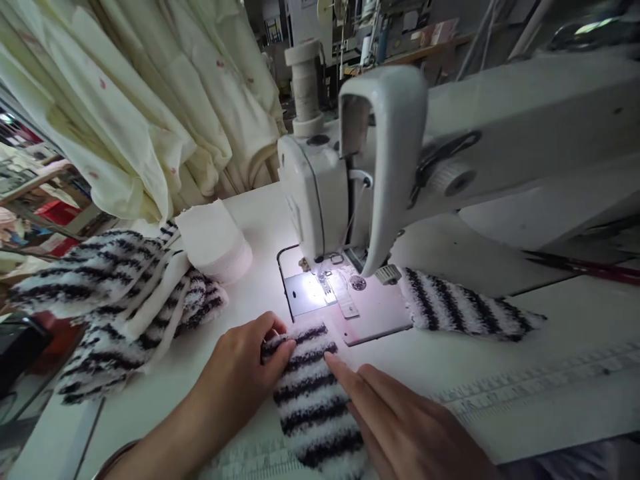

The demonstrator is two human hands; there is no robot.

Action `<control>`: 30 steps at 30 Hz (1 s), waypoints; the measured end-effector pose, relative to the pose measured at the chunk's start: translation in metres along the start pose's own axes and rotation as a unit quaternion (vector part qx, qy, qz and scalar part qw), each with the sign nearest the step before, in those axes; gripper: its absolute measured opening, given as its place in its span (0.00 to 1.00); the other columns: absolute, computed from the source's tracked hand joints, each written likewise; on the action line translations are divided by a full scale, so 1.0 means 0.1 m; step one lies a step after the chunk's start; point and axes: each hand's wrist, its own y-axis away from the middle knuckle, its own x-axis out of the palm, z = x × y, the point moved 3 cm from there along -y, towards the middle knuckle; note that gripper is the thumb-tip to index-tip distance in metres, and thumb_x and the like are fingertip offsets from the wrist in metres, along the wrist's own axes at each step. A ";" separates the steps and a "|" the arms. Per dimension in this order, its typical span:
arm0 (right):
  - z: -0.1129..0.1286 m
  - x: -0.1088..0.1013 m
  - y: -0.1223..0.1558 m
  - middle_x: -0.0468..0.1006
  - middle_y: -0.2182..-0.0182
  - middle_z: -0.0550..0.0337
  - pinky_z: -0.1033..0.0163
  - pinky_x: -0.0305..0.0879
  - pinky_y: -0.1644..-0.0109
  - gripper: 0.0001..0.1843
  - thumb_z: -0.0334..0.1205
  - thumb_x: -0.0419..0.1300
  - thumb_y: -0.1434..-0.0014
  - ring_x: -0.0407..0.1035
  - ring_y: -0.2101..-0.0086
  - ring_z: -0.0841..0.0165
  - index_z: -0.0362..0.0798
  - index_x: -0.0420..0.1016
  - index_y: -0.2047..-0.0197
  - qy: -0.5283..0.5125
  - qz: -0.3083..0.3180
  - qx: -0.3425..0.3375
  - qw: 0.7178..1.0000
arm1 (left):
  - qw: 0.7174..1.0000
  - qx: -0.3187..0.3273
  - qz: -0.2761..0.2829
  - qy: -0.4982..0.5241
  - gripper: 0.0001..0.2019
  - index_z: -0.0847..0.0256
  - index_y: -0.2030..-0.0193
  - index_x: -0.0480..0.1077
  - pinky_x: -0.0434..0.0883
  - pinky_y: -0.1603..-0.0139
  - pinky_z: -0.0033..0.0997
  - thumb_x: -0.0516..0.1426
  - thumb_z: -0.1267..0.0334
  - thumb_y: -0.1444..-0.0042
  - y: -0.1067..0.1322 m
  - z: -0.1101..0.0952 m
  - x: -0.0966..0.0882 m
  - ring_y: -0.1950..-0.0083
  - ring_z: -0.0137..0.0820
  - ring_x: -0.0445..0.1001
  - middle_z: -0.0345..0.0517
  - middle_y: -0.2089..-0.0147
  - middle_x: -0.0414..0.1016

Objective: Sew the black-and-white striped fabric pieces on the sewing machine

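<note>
Right hand [400, 420]: passage along ruler [530, 381]; machine [500, 133] blocks ahead

worktop [260, 287]: wht, grey ruler marks [520, 390] along front edge. strip [317, 403] nr front edge: blk/wht crosswise stripes; blk/wht stripes also on pile [100, 280] at left edge & scrap [460, 307] twd right edge. pad stack [215, 240]: plain wht. cloth [150, 100] at far edge: cream w/ pinkish-red spots. machine [530, 127]: off-wht.
</note>
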 end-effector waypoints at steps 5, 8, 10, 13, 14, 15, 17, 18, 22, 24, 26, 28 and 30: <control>-0.04 -0.06 -0.04 0.79 0.65 0.58 0.70 0.68 0.71 0.26 0.21 0.41 0.43 0.74 0.66 0.71 0.40 0.67 0.45 -0.003 -0.012 -0.006 1.000 | 1.000 0.002 -0.019 0.006 0.09 0.58 0.68 0.68 0.58 0.77 0.24 0.53 0.56 0.42 -0.03 -0.02 -0.03 0.80 0.25 0.61 0.33 0.78 0.67; -0.06 -0.11 -0.05 0.80 0.64 0.58 0.71 0.68 0.70 0.25 0.22 0.41 0.41 0.74 0.65 0.72 0.41 0.67 0.45 0.004 -0.016 -0.004 1.000 | 0.999 0.019 -0.031 0.002 0.09 0.58 0.69 0.68 0.58 0.78 0.23 0.54 0.57 0.42 -0.04 -0.07 -0.05 0.80 0.24 0.60 0.33 0.79 0.67; -0.08 -0.11 -0.05 0.80 0.63 0.59 0.70 0.69 0.70 0.25 0.22 0.41 0.42 0.75 0.65 0.71 0.41 0.67 0.45 0.014 -0.016 -0.002 1.000 | 0.999 0.022 -0.026 0.000 0.09 0.58 0.69 0.68 0.58 0.78 0.23 0.54 0.57 0.42 -0.06 -0.08 -0.03 0.81 0.24 0.60 0.33 0.80 0.66; -0.10 -0.07 -0.04 0.80 0.63 0.57 0.69 0.70 0.69 0.26 0.23 0.41 0.44 0.75 0.65 0.69 0.40 0.68 0.45 0.019 -0.008 -0.001 1.000 | 1.000 0.022 -0.013 -0.008 0.09 0.58 0.69 0.68 0.60 0.79 0.22 0.53 0.58 0.41 -0.08 -0.05 0.01 0.81 0.24 0.62 0.32 0.80 0.66; -0.10 -0.06 -0.03 0.80 0.64 0.57 0.68 0.70 0.68 0.26 0.23 0.41 0.44 0.75 0.65 0.69 0.39 0.68 0.45 0.016 -0.005 0.000 1.000 | 1.000 0.025 -0.010 -0.015 0.09 0.58 0.69 0.68 0.60 0.79 0.22 0.54 0.59 0.41 -0.08 -0.03 0.02 0.81 0.24 0.62 0.32 0.80 0.66; -0.11 -0.05 -0.02 0.79 0.64 0.57 0.69 0.70 0.67 0.26 0.23 0.41 0.44 0.74 0.65 0.69 0.39 0.68 0.45 0.012 -0.004 0.003 1.000 | 0.999 0.036 -0.015 -0.024 0.08 0.58 0.69 0.68 0.61 0.80 0.22 0.54 0.59 0.41 -0.08 -0.02 0.01 0.81 0.24 0.63 0.33 0.80 0.67; -0.11 -0.06 -0.01 0.79 0.66 0.57 0.70 0.69 0.70 0.23 0.25 0.42 0.40 0.74 0.67 0.71 0.39 0.68 0.45 0.009 -0.016 0.016 1.000 | 0.992 0.087 -0.075 -0.058 0.08 0.59 0.64 0.69 0.66 0.79 0.25 0.55 0.58 0.41 -0.04 -0.04 -0.04 0.78 0.26 0.67 0.37 0.74 0.71; -0.11 -0.08 -0.01 0.78 0.67 0.58 0.71 0.68 0.71 0.22 0.27 0.43 0.38 0.73 0.69 0.72 0.40 0.69 0.45 0.012 -0.025 0.024 0.999 | 0.982 0.118 -0.125 -0.081 0.08 0.61 0.61 0.70 0.70 0.75 0.27 0.55 0.58 0.40 0.00 -0.07 -0.07 0.73 0.29 0.71 0.42 0.69 0.73; -0.08 -0.11 -0.02 0.79 0.58 0.56 0.66 0.69 0.63 0.19 0.30 0.46 0.37 0.73 0.61 0.68 0.45 0.73 0.48 0.086 -0.041 -0.003 0.995 | 0.929 0.248 -0.228 -0.154 0.13 0.67 0.48 0.67 0.77 0.54 0.35 0.51 0.66 0.36 0.20 -0.25 -0.02 0.50 0.37 0.74 0.57 0.51 0.73; -0.08 -0.07 -0.05 0.76 0.49 0.56 0.61 0.67 0.55 0.20 0.31 0.45 0.36 0.68 0.50 0.63 0.45 0.73 0.48 0.129 -0.037 -0.040 0.990 | 0.909 0.310 -0.203 -0.190 0.15 0.72 0.46 0.66 0.77 0.51 0.35 0.49 0.70 0.36 0.25 -0.33 0.13 0.46 0.40 0.72 0.62 0.48 0.72; -0.10 0.00 -0.08 0.73 0.45 0.55 0.58 0.64 0.52 0.22 0.29 0.42 0.36 0.64 0.45 0.62 0.43 0.72 0.47 0.155 -0.039 -0.054 0.986 | 0.896 0.342 -0.183 -0.217 0.17 0.78 0.45 0.64 0.76 0.48 0.40 0.48 0.73 0.38 0.24 -0.36 0.27 0.42 0.44 0.70 0.67 0.45 0.70; -0.13 0.07 -0.11 0.74 0.47 0.55 0.57 0.62 0.50 0.25 0.26 0.40 0.38 0.63 0.45 0.63 0.42 0.73 0.47 0.162 -0.064 -0.032 0.984 | 0.901 0.338 -0.171 -0.211 0.19 0.79 0.43 0.62 0.75 0.45 0.44 0.47 0.75 0.40 0.17 -0.34 0.34 0.39 0.46 0.67 0.68 0.43 0.69; -0.15 0.12 -0.15 0.76 0.48 0.55 0.56 0.59 0.48 0.27 0.22 0.39 0.40 0.63 0.46 0.64 0.41 0.73 0.48 0.162 -0.088 0.004 0.983 | 0.908 0.331 -0.168 -0.191 0.21 0.78 0.42 0.60 0.74 0.44 0.45 0.46 0.77 0.42 0.08 -0.32 0.34 0.38 0.45 0.66 0.67 0.42 0.68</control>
